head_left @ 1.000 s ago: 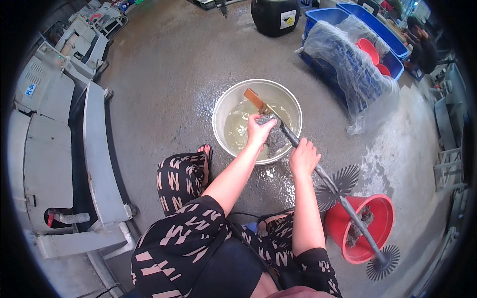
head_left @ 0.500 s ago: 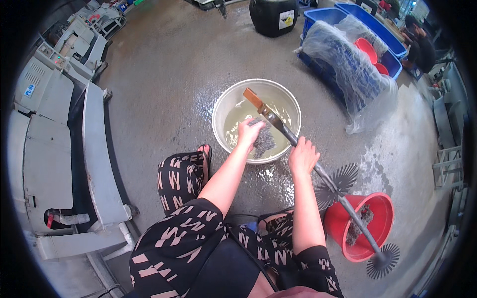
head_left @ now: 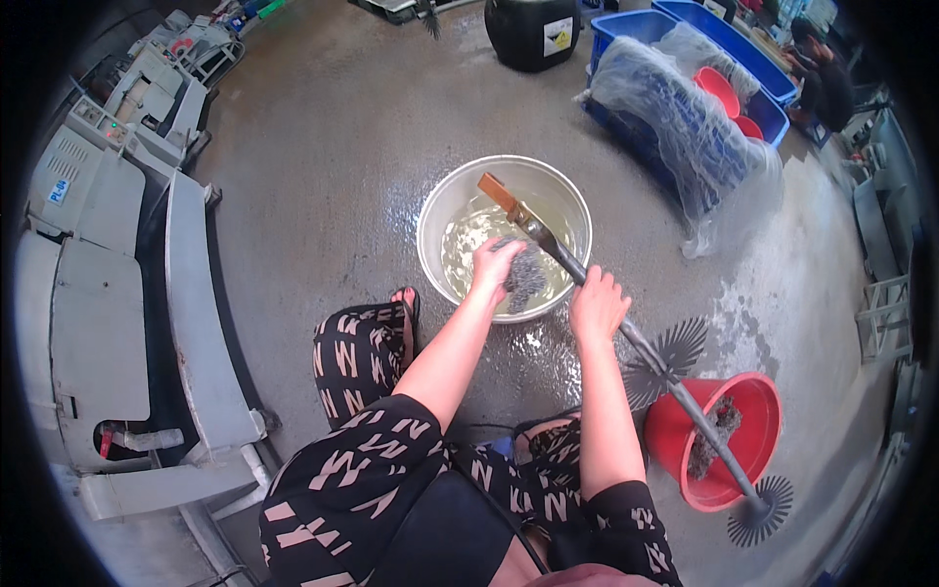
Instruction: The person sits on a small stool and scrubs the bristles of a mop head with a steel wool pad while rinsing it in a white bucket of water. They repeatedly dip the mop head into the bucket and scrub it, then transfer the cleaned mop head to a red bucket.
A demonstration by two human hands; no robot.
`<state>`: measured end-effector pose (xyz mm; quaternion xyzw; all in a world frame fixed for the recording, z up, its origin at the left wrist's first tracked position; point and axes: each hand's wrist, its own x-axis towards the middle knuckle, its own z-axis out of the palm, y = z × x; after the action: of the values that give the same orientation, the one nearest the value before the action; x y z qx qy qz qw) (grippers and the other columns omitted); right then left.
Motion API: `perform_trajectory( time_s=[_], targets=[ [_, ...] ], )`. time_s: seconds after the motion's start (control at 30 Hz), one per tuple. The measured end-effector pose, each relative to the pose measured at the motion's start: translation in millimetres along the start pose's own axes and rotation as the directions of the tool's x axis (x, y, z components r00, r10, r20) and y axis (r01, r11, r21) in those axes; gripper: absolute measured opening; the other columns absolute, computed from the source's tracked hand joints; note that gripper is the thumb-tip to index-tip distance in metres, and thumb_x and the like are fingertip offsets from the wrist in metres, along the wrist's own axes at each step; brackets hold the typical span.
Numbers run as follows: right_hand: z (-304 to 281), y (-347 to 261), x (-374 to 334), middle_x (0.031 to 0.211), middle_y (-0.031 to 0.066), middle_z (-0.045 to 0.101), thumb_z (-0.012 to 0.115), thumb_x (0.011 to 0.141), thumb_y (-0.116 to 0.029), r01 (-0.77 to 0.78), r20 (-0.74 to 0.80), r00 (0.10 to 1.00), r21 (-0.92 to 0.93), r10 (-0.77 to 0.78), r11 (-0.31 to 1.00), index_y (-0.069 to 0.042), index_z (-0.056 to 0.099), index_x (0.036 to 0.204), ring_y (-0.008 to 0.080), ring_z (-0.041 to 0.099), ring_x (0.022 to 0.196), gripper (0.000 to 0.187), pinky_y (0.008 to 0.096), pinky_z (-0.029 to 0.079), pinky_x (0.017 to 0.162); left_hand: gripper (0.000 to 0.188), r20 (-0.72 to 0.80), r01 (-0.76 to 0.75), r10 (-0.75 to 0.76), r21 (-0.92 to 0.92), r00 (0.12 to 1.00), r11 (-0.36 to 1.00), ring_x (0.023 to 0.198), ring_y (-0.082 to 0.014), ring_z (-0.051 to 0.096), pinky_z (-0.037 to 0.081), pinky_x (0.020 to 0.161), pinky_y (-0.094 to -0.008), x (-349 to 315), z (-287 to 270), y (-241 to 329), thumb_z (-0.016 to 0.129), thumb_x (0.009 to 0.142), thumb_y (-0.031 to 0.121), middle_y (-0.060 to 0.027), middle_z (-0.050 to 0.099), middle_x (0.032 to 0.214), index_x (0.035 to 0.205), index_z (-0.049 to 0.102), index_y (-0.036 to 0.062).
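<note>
A wide, pale round basin (head_left: 426, 227) of cloudy water stands on the floor before me. Over its near side, my left hand (head_left: 495, 266) is closed on a grey, rough, tangled bundle (head_left: 525, 277), possibly a wire scrubber. My right hand (head_left: 599, 305), at the basin's right rim, grips a long dark grey pole (head_left: 641, 344). The pole slants across the basin; at its upper end is a flat brown wooden piece (head_left: 497, 191) on a metal fitting. Dark slotted, fan-like discs (head_left: 761, 511) show along its lower part.
A red bucket (head_left: 765, 430) with grey tangled material lies tilted under the pole. Blue tubs (head_left: 636, 137) draped in clear plastic stand at the far right, near a crouching person (head_left: 822, 88). A black drum (head_left: 528, 34) stands at the back. Grey machines (head_left: 98, 323) line the left.
The bundle in my left hand has shifted slightly right and down. My right hand keeps its grip on the pole. The red bucket appears slightly shifted with the view.
</note>
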<state>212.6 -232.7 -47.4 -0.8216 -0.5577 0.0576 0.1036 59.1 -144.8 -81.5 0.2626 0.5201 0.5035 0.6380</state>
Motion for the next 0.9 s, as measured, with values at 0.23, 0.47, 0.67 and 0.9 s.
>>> perform_trajectory(
  time_s=[0.23, 0.47, 0.67, 0.9],
  targets=[
    [-6, -2, 0, 0.095, 0.0141, 0.061, 0.054, 0.083, -0.016, 0.031, -0.022, 0.999, 0.017, -0.031, 0.999, -0.008, 0.057, 0.098, 0.0322, 0.059, 0.093, 0.018, 0.0481, 0.040, 0.081, 0.031, -0.112, -0.178, 0.202, 0.191, 0.973, 0.965, 0.072, -0.0173, 0.063, 0.050, 0.065, -0.0307, 23, 14, -19, 0.074, 0.068, 0.008, -0.0104, 0.066, 0.082, 0.092, 0.060, -0.0024],
    [-3, 1, 3, 0.096, 0.0143, 0.061, 0.055, 0.083, -0.017, 0.011, -0.029, 1.000, 0.035, -0.010, 0.999, -0.008, 0.056, 0.099, 0.0322, 0.059, 0.094, 0.018, 0.0482, 0.041, 0.081, 0.041, -0.347, -0.097, 0.239, 0.380, 0.907, 0.920, 0.080, -0.0240, 0.065, 0.051, 0.072, -0.0333, 43, -1, -26, 0.075, 0.066, 0.013, -0.0160, 0.066, 0.088, 0.100, 0.061, -0.0047],
    [0, 3, 6, 0.097, 0.0143, 0.061, 0.055, 0.083, -0.017, 0.004, -0.024, 1.000, 0.024, -0.003, 1.000, -0.008, 0.056, 0.099, 0.0318, 0.059, 0.094, 0.018, 0.0481, 0.041, 0.081, 0.035, -0.012, -0.041, 0.042, 0.059, 0.999, 0.997, 0.069, -0.0180, 0.063, 0.050, 0.061, -0.0302, 12, 1, -13, 0.075, 0.067, 0.008, -0.0112, 0.066, 0.083, 0.097, 0.061, -0.0033],
    [-5, -1, -1, 0.097, 0.0147, 0.061, 0.056, 0.083, -0.018, -0.003, 0.002, 1.000, 0.046, 0.003, 0.999, -0.008, 0.056, 0.099, 0.0314, 0.060, 0.095, 0.019, 0.0481, 0.041, 0.081, 0.032, -0.075, -0.126, 0.151, 0.266, 0.986, 0.956, 0.071, -0.0187, 0.064, 0.052, 0.063, -0.0319, 38, 11, -9, 0.070, 0.071, 0.005, -0.0102, 0.065, 0.084, 0.100, 0.059, -0.0036]
  ],
)
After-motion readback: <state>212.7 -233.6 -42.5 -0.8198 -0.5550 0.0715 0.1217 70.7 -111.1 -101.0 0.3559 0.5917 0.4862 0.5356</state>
